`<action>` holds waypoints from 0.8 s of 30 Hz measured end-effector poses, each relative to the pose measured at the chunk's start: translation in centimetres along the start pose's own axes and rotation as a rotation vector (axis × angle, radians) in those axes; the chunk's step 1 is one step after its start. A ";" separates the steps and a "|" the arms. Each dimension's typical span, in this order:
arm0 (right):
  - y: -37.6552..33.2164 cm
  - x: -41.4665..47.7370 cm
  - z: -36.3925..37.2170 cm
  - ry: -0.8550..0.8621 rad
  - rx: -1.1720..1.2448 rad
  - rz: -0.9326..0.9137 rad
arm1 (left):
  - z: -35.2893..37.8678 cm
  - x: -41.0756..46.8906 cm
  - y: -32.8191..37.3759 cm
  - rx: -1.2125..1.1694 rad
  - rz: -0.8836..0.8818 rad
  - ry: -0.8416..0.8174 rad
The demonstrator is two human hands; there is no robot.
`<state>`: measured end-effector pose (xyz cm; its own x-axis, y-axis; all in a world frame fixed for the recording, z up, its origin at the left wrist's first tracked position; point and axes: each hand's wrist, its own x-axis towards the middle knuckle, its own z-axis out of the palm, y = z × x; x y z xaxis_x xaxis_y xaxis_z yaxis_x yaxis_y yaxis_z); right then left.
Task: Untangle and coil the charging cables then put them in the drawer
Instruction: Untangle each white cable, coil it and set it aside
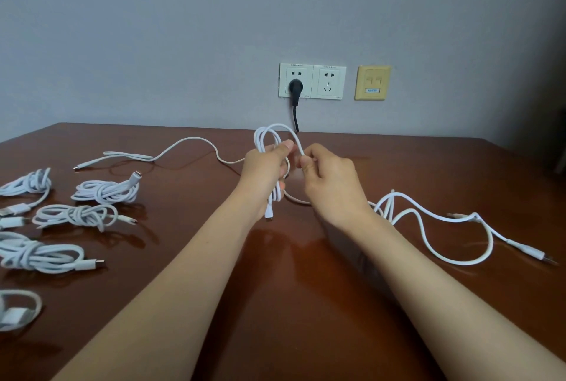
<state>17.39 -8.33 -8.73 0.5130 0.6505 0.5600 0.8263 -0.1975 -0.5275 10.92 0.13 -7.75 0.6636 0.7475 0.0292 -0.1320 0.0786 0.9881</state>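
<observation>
Coiling is under way above the middle of the table (306,304). The left hand (263,172) grips the gathered loops of the white cable (259,140), fingers curled round them. The right hand (330,184) pinches the free strand between thumb and forefinger.

- A slackened grip would probably let the loops spring open.
- The trailing length could snag the loose cable (459,263) near the right edge.

Finished coils (104,192) lie along the left edge. No drawer is visible.

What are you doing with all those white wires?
A person is coiling a white charging cable. The left hand grips the loops while the right hand pinches the next stretch. Several coiled bundles already lie at the left of the table; another loose cable waits on the right. No drawer is in view.
</observation>
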 end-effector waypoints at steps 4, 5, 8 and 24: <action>0.3 -0.1 0.0 -0.030 -0.014 -0.013 | 0.3 0.0 0.0 0.072 0.039 0.010; 0.3 -0.2 0.0 -0.030 -0.020 -0.017 | 0.3 0.1 0.0 0.096 0.053 0.016; 0.4 -0.2 0.0 -0.029 -0.052 -0.002 | 0.2 0.1 -0.1 0.154 0.095 0.021; 0.6 -0.4 -0.6 -0.147 -0.177 -0.030 | 0.1 0.3 -0.7 0.447 0.232 0.175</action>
<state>17.85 -9.14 -8.91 0.4593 0.7551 0.4678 0.8750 -0.2939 -0.3848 11.28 0.27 -8.38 0.5168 0.8135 0.2669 0.0909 -0.3621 0.9277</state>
